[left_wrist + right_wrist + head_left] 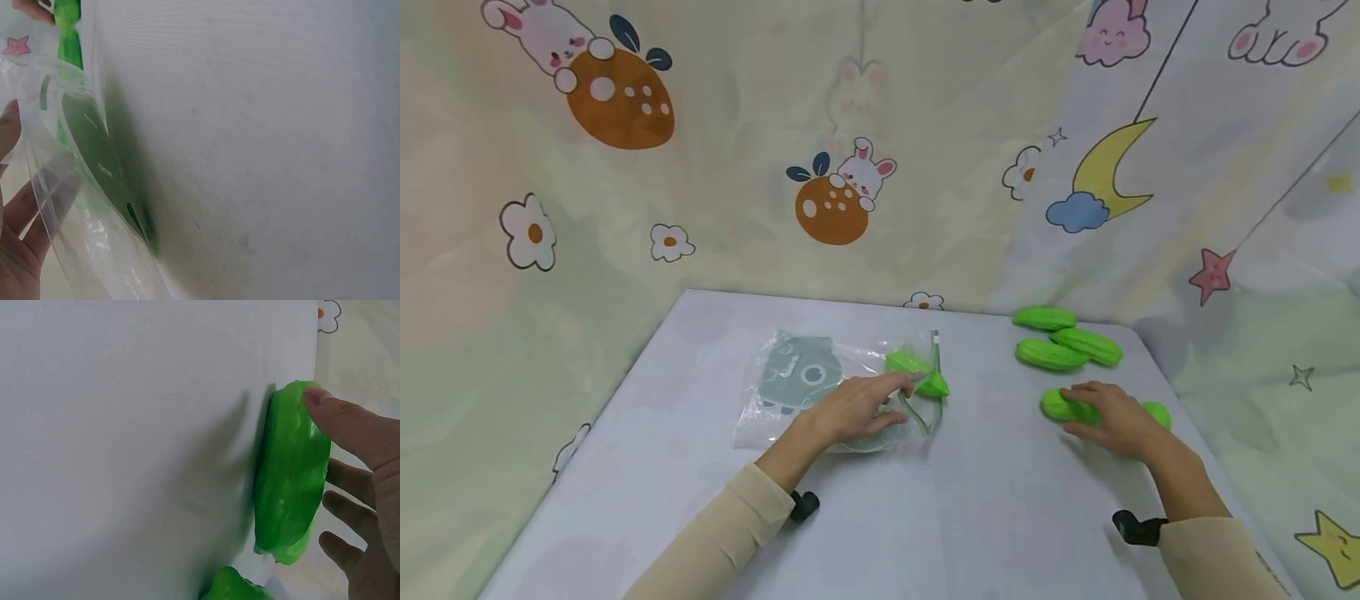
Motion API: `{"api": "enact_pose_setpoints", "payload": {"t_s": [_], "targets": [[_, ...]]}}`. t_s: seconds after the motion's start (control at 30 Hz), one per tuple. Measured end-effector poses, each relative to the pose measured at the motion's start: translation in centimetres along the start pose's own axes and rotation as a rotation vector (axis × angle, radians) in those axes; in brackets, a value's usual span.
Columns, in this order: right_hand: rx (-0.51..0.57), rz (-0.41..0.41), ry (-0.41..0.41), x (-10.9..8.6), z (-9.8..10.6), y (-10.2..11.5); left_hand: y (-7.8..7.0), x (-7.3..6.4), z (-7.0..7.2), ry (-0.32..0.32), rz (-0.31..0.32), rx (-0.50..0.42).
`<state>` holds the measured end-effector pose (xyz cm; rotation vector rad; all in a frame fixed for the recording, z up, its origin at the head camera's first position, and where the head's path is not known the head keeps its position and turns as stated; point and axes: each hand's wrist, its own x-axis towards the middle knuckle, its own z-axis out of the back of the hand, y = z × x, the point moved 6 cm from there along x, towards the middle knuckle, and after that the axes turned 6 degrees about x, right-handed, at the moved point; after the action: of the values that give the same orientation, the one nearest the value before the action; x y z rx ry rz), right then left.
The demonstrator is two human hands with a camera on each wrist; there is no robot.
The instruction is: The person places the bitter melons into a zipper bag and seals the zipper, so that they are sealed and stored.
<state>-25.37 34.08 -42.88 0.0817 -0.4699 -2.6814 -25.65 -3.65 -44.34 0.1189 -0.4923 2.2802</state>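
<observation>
A clear plastic zip bag (748, 433), printed with a grey-green creature, lies on the table. My left hand (857, 408) holds the film at its raised mouth, fingers showing through the plastic in the left wrist view. One bright green vegetable (906, 361) is in the bag near the opening, with a pointed green piece (934, 385) by the zip edge. To the right, my right hand (1112, 417) grips a ridged, elongated green vegetable (290, 469), its thumb on the near side and a fingertip hidden behind. Another green vegetable (1157, 414) shows just beyond this hand.
At the table's back right lie several similar ones: a green vegetable (1043, 317) at the rear, and a crossed pair, one green vegetable (1051, 355) touching another green vegetable (1090, 346). A cartoon-printed cloth backdrop (730, 167) rises behind the white table (985, 517).
</observation>
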Motion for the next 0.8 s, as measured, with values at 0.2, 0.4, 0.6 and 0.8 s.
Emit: {"api": "enact_pose_setpoints", "payload": {"t_s": [0.2,0.4,0.6,0.8], "targets": [[0.016,-0.002,0.014,-0.1,-0.3,0.0,0.0,-0.1,-0.1,0.006,0.005,-0.005],[0.012,0.013,0.005,0.3,-0.8,0.5,0.3,-0.3,-0.4,0.002,0.001,0.013],[0.043,0.032,-0.03,0.4,-1.2,0.9,0.2,0.0,-0.4,0.003,-0.034,0.047],[0.092,0.11,-0.081,0.5,-1.5,1.4,0.1,0.2,-0.4,0.001,-0.046,0.055]]}}
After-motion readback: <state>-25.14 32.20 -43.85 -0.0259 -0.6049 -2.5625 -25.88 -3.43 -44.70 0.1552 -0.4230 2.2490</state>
